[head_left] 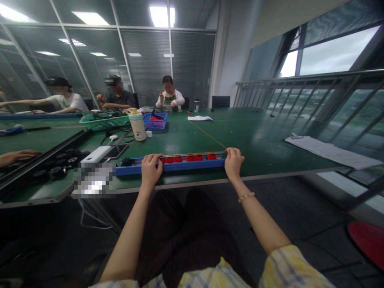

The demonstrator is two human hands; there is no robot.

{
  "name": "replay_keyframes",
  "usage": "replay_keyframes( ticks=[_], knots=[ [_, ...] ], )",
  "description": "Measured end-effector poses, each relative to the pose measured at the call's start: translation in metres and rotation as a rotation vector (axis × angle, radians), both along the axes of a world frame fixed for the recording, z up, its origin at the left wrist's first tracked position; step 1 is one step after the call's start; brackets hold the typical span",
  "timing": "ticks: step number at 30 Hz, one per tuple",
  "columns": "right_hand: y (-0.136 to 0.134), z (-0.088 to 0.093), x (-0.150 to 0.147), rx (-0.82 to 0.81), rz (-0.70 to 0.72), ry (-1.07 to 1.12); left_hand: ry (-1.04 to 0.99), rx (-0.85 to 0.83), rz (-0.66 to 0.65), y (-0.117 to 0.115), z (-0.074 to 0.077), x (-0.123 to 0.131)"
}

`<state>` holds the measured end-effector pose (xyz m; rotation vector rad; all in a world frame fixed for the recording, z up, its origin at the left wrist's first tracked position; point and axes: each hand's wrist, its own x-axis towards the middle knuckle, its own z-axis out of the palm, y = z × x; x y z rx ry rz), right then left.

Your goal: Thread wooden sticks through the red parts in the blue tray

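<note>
Head view: at the near edge of a green table [255, 136], straight ahead, a long blue tray [189, 166] set crosswise, with ends toward 9 and 3 o'clock. Inside, about 5 red pieces [190, 158] in a row, plus a dark piece [127, 161] at the 9 o'clock end. Along the far rim, a thin tan strand [209, 136], bending sharply at the 3 o'clock end and running off over the table between 10 and 11 o'clock.

Toward 9 o'clock, short of the tray's end, the left hand [151, 169] on the tray with curled fingers; cannot tell whether pinching the strand, gripping the rim, or both. At the 3 o'clock end, the right hand [234, 162], with thumb and fingers apparently pinching the strand at its bend.

Judging by the pose, midway through lining up the strand along the rim, with 2 hands as end points. For the next move, calls for a steady right pinch, even tension across the span and a firm left hold, so as not to drag the tray; also for care with the free length, to avoid a snag.

Toward 10 o'clock, a white box [96, 155] and a phone [118, 151]; farther, at 11, a blue basket [156, 125]; toward 3, clipped papers [333, 152].
</note>
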<state>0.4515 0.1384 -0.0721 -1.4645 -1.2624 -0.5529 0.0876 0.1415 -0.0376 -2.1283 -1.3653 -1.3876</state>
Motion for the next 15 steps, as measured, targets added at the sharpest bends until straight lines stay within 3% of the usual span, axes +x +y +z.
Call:
replay_keyframes(
  ticks=[6, 15],
  knots=[
    [0.0002, 0.0006, 0.0013, -0.019, 0.076, -0.003, -0.020, 0.006, -0.010, -0.0016, 0.0011, 0.0006],
    [-0.0005, -0.0007, 0.0023, -0.003, 0.072, 0.067, -0.021, 0.003, 0.016, -0.0032, 0.0022, 0.0000]
  ],
)
